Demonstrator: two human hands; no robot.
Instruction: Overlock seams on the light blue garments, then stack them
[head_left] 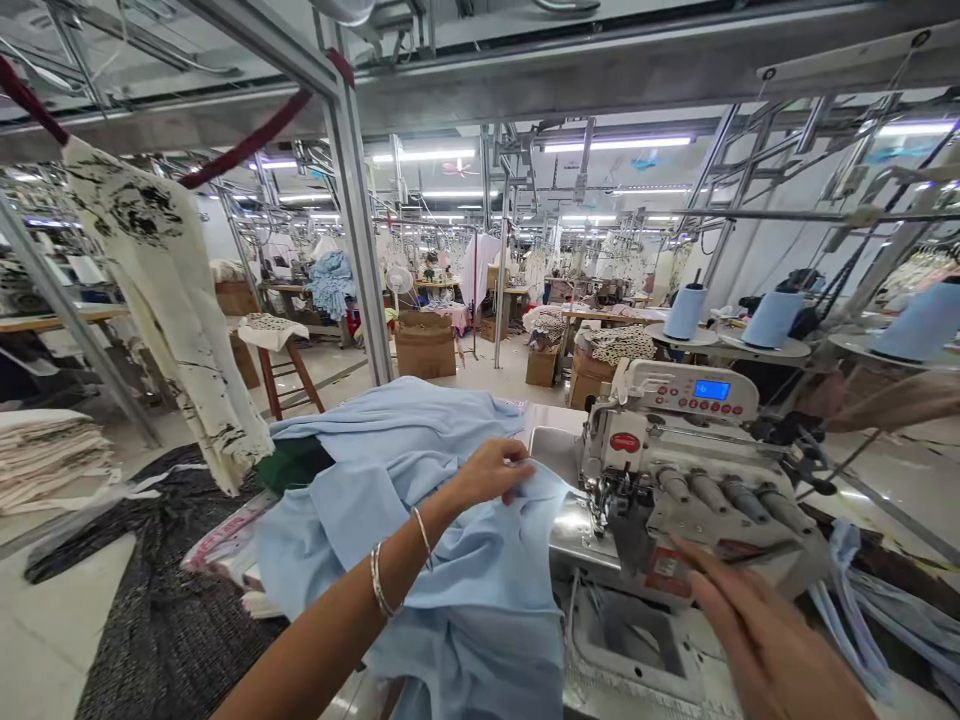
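My left hand point(491, 470) pinches the edge of a light blue fabric point(420, 500) that is piled to the left of a white overlock sewing machine point(679, 460). Two thin bangles circle that wrist. My right hand point(757, 635) hovers low in front of the machine, its fingers stretched out flat and holding nothing. The fabric's edge reaches toward the presser foot point(611, 500).
Blue thread cones point(772, 318) stand behind the machine. A black-and-white printed garment point(169, 290) hangs at the left from a metal frame post point(360, 230). Dark knit cloth point(165, 600) lies at the lower left. Cardboard boxes point(425, 345) and other workstations fill the hall beyond.
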